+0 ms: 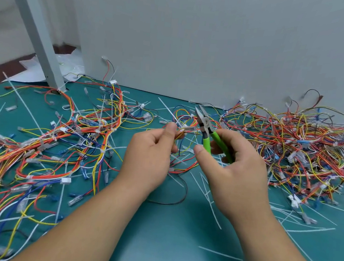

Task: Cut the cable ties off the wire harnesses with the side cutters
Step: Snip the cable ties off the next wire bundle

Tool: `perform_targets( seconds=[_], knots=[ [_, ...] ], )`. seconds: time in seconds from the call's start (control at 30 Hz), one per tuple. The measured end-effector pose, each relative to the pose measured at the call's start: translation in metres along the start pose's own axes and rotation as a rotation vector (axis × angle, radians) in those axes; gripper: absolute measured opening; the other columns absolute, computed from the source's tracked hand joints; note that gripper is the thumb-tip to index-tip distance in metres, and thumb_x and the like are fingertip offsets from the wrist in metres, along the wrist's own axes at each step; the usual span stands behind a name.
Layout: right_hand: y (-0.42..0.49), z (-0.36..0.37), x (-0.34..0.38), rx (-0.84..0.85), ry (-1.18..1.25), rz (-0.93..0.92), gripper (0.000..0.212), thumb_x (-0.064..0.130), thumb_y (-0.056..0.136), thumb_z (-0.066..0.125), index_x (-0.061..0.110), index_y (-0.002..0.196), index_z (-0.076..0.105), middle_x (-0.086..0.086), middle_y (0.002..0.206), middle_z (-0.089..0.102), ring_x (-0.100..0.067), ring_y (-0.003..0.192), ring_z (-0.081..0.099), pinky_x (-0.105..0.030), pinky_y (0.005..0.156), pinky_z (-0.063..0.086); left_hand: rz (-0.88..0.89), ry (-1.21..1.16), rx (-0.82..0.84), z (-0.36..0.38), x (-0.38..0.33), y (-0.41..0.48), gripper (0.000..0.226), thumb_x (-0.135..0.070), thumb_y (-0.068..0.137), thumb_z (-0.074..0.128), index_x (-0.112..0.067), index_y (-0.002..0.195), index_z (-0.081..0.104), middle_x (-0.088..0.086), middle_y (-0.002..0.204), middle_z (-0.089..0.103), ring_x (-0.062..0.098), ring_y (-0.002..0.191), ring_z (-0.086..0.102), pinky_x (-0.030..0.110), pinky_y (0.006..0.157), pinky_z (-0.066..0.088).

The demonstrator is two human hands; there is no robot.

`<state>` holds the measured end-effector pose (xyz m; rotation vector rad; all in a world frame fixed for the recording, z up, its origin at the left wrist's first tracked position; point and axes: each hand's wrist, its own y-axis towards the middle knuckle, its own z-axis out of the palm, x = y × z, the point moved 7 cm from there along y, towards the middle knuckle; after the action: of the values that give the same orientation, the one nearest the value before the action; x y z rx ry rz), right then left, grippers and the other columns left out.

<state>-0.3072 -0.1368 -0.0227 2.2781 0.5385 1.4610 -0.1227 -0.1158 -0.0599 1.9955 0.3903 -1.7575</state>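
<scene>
My left hand (154, 149) pinches a small wire harness (185, 130) between thumb and curled fingers at the centre of the frame. My right hand (231, 164) is wrapped round the green handles of the side cutters (207, 129), blades apart just right of that bundle. I judge I'm lining up a cut, and the tips must take only the tie, which is too blurred to find. More harnesses (292, 147) crowd the green mat (166, 236) left and right, among cut ties (213, 190).
</scene>
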Motion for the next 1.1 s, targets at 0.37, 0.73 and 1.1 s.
perform_targets(
  seconds=[0.37,0.73,1.1],
  knots=[
    [0.003,-0.003,0.001,0.046,-0.203,-0.054,0.055,0.05,0.078,0.072,0.029,0.129,0.07,0.014,0.103,0.063,0.0,0.095,0.06,-0.013,0.089,0.044,0.199,0.084,-0.021,-0.003,-0.016,-0.004,0.017,-0.022,0.095,0.069,-0.034,0.084,0.072,-0.025,0.067,0.067,-0.008,0.062,0.057,0.006,0.061,0.04],
    [-0.003,0.006,-0.003,0.12,-0.211,0.041,0.053,0.054,0.071,0.072,0.037,0.122,0.073,0.019,0.099,0.067,-0.001,0.087,0.063,-0.027,0.084,0.054,0.298,0.191,-0.143,-0.014,-0.024,-0.005,0.018,-0.024,0.086,0.079,-0.041,0.085,0.074,-0.023,0.082,0.071,-0.003,0.083,0.065,0.013,0.075,0.047],
    [-0.005,0.006,-0.006,0.171,-0.229,0.076,0.042,0.042,0.075,0.084,0.039,0.117,0.077,0.02,0.088,0.069,0.001,0.076,0.06,-0.018,0.072,0.043,0.452,0.403,-0.167,-0.017,-0.034,-0.007,0.011,-0.013,0.085,0.079,-0.023,0.091,0.081,-0.009,0.086,0.068,-0.01,0.087,0.058,-0.001,0.078,0.034]
  ],
)
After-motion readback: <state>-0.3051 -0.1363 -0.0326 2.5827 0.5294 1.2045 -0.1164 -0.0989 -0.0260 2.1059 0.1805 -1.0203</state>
